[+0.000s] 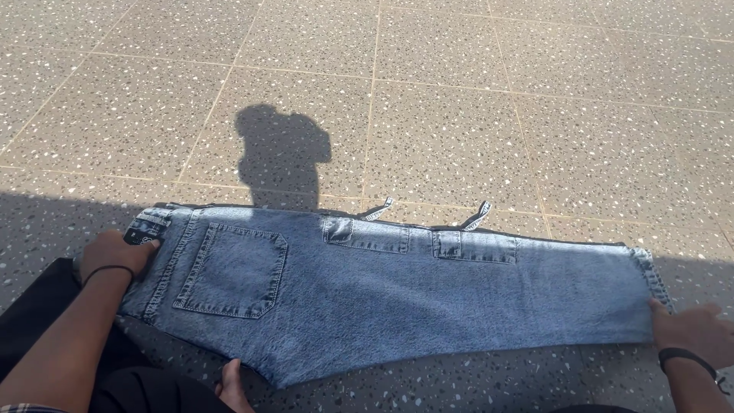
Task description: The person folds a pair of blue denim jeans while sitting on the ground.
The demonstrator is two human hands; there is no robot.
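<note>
Speckled tile floor (pixel 459 115) bearing folded blue jeans (pixel 397 291); my left hand (pixel 115 254) grips the waistband, my right hand (pixel 692 329) apparently flat on the hem.

Hard sunlight floods the speckled floor (pixel 535 92) toward twelve o'clock, bright but not glaring. A sharp-edged shadow of the person (pixel 281 153) falls at eleven o'clock, and shade covers the near strip, dimming the jeans (pixel 397 298). Focus is crisp throughout, with slight bending at the edges.
</note>
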